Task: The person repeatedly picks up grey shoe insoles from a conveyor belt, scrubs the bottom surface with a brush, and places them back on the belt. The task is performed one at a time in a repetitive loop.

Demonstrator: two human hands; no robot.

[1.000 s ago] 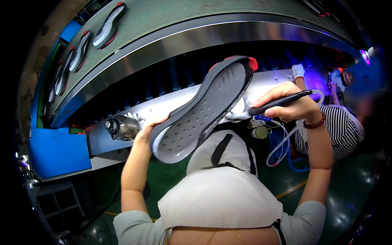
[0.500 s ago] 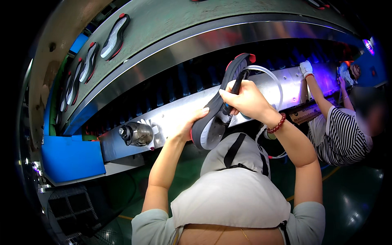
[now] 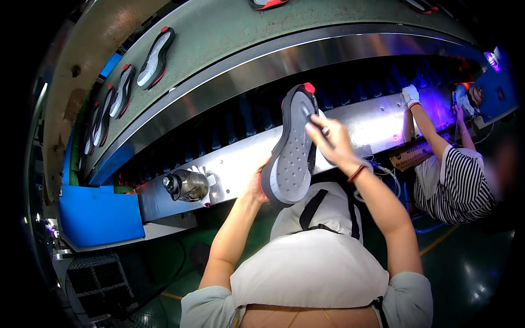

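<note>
Left hand point(image 3: 256, 183) grips heel end of grey shoe sole point(image 3: 291, 147), holding it upright, tread side toward camera, red tip up, in front of metal conveyor edge point(image 3: 361, 123). Right hand point(image 3: 332, 143) closed around thin tool, pressed to sole's right rim. Metal bottle point(image 3: 187, 185) left. Co-worker's gloved hand point(image 3: 410, 95) right.

One grey shoe sole point(image 3: 292, 150) with a dotted tread, black edge and red toe tip, held upright and slightly tilted, toe uppermost, tread face toward the camera. The left hand point(image 3: 256, 186) supports its heel end from below; the right hand point(image 3: 332, 143) presses a slim dark tool point(image 3: 313, 119) against its upper right edge.
</note>
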